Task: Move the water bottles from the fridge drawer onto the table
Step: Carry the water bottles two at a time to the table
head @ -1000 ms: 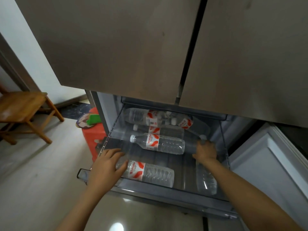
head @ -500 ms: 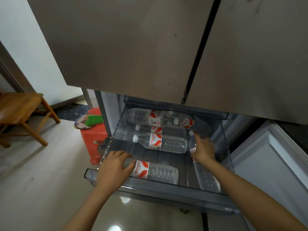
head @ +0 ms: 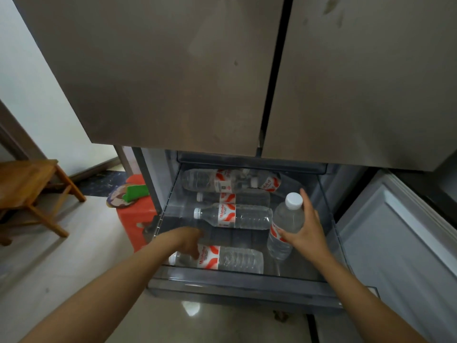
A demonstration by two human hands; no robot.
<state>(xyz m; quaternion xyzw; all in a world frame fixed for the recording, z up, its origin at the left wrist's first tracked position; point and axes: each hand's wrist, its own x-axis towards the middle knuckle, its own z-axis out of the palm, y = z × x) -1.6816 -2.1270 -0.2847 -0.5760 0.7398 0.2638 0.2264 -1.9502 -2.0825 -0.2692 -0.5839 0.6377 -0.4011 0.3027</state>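
**Left grip.** Your left hand (head: 188, 241) sits over the front bottle (head: 230, 259). This bottle lies flat against the front wall of the fridge drawer (head: 247, 280), toward the front left corner. Its long axis runs left to right, and the cap end points left, directly beneath your fingers. The hand is blurred, so you cannot tell whether the fingers close on the bottle or only touch it. This hand is the nearer one, so treat it as the correct hand for this pick.

**Stock.** The other bottles (head: 235, 216) lie flat between your hands and toward the back edge.

**Right grip.** Your right hand (head: 306, 233) wraps fingers and thumb around the raised bottle (head: 286, 220). This bottle is near upright, white cap on top, above the right side of the drawer.

**Surface and room.** The surface is not in view. A wooden stool (head: 24, 184) stands at far left, and a red stool (head: 133, 216) stands beside the drawer's left wall. The closed upper doors (head: 173, 70) overhang the drawer's back edge. Expect to lift each bottle clear of the front wall.
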